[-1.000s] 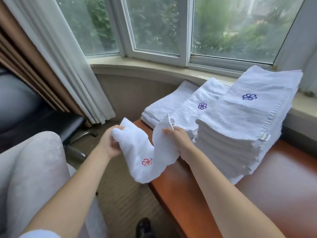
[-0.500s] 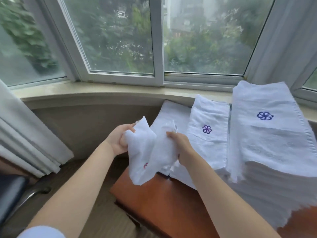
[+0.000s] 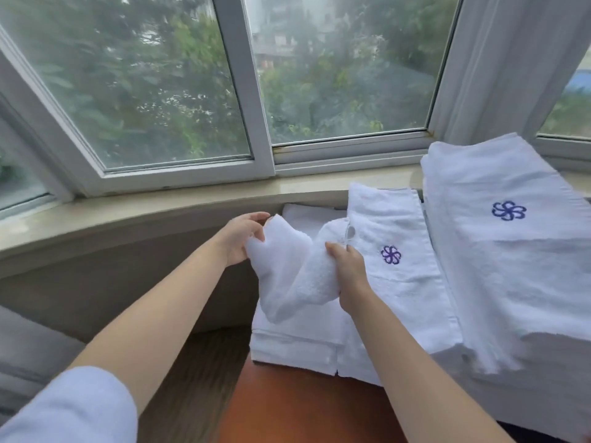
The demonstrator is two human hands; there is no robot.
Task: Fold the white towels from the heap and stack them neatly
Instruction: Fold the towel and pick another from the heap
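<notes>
Left hand [image 3: 241, 236] and right hand [image 3: 347, 271] grip a small white towel [image 3: 289, 276], sagging between them above the lowest folded stack [image 3: 297, 343]. Two taller stacks [image 3: 403, 282] [image 3: 511, 266] stand beside it on the brown table [image 3: 303, 407].

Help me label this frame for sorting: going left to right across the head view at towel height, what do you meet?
left hand → small towel held between both hands → right hand → middle stack with purple logo → tall stack with blue logo.
</notes>
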